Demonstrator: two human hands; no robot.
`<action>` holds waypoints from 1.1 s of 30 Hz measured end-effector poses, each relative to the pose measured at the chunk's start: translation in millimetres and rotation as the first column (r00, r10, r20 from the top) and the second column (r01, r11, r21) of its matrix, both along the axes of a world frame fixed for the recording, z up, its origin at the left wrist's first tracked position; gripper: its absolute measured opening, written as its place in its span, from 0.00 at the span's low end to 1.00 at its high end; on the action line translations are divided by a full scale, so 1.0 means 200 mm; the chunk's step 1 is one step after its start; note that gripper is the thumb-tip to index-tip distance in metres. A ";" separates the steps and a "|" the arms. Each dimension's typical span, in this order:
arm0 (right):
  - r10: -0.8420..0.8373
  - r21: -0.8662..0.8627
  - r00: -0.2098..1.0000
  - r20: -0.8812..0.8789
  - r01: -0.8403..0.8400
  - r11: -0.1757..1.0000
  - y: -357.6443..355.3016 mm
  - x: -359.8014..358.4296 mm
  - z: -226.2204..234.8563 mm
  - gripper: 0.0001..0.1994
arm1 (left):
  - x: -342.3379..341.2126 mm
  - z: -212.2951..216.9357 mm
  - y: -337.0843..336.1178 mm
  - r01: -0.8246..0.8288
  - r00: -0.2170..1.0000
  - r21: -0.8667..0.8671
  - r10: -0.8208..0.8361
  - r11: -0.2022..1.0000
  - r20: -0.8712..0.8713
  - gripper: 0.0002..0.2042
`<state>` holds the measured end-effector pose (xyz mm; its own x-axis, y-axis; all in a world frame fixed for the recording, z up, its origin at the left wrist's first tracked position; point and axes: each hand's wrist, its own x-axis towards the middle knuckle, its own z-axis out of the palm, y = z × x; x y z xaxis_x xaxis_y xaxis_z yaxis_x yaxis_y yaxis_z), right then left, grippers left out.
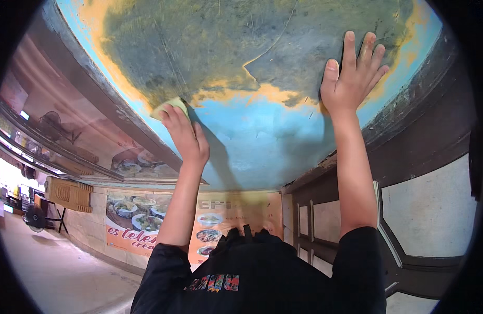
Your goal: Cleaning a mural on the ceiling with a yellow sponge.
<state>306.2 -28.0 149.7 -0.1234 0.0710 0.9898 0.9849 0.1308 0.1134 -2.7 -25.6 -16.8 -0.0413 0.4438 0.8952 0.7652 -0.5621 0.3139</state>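
Observation:
A worn tabletop [283,133] stretches in front of me. Blue paint shows along its rims, orange edges ring the bare part, and a large dark grey patch [215,47] with thin cracks fills the middle. My left hand [184,136] presses a flat, pale yellow pad [174,105] against the surface, at the left border of the grey patch. The fingers lie over the pad, so its underside is hidden. My right hand [351,86] rests flat near the right border of the patch, fingers spread, holding nothing.
Glossy brown panelling [95,131] with reflections runs along the left. Dark framing with pale panels [429,199] borders the right. Behind are food banners [134,220], stacked tan plastic chairs [69,193] and a black fan [35,217] on the floor [69,277].

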 end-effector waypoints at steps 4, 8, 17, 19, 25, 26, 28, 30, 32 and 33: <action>-0.003 -0.039 1.000 -0.008 0.002 0.999 0.01 -0.01 -0.16 0.28 | 0.02 -0.02 -0.05 0.069 0.990 -0.063 -0.076 0.996 -0.121 0.33; -0.050 -0.057 0.998 0.042 0.052 0.997 0.01 0.00 -0.38 0.27 | -0.05 -0.01 0.01 0.005 0.999 -0.020 -0.006 1.000 -0.036 0.34; -0.027 -0.040 0.999 0.035 0.029 0.999 0.04 0.00 -0.40 0.26 | -0.07 -0.07 0.09 -0.056 0.995 -0.001 0.056 0.998 0.081 0.36; -0.039 -0.047 0.998 0.054 0.041 0.998 0.04 0.00 -0.40 0.26 | -0.04 -0.12 0.06 0.001 0.996 -0.006 -0.002 1.000 -0.090 0.34; -0.032 -0.037 0.998 0.059 0.034 0.999 0.05 0.00 -0.42 0.26 | -0.03 -0.13 0.09 -0.010 1.000 -0.001 0.010 1.000 0.022 0.35; -0.032 -0.035 0.998 0.051 0.034 0.999 0.05 -0.01 -0.41 0.26 | -0.04 -0.14 0.08 -0.014 1.000 -0.002 0.014 1.000 0.023 0.35; -0.039 -0.035 0.998 0.046 0.041 0.999 0.05 0.00 -0.41 0.26 | -0.04 -0.16 0.08 0.063 0.974 -0.003 -0.062 0.998 -0.219 0.35; -0.010 -0.021 1.000 0.010 0.010 1.000 0.07 0.02 -0.44 0.27 | -0.03 -0.16 0.11 0.036 0.990 -0.015 -0.037 0.999 -0.136 0.36; 0.001 -0.021 1.000 0.011 -0.001 1.000 0.08 0.01 -0.44 0.27 | 0.01 -0.13 0.09 -0.039 0.997 0.016 0.038 0.999 0.065 0.38; 0.012 -0.018 1.000 0.013 -0.012 1.000 0.07 0.00 -0.44 0.27 | 0.02 -0.17 0.08 0.049 0.996 -0.024 -0.051 0.999 -0.071 0.39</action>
<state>306.1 -13.0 62.2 -0.1369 0.0875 0.9867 0.9818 0.1445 0.1234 0.4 -9.3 -51.0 0.0457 0.4630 0.8852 0.7572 -0.5940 0.2716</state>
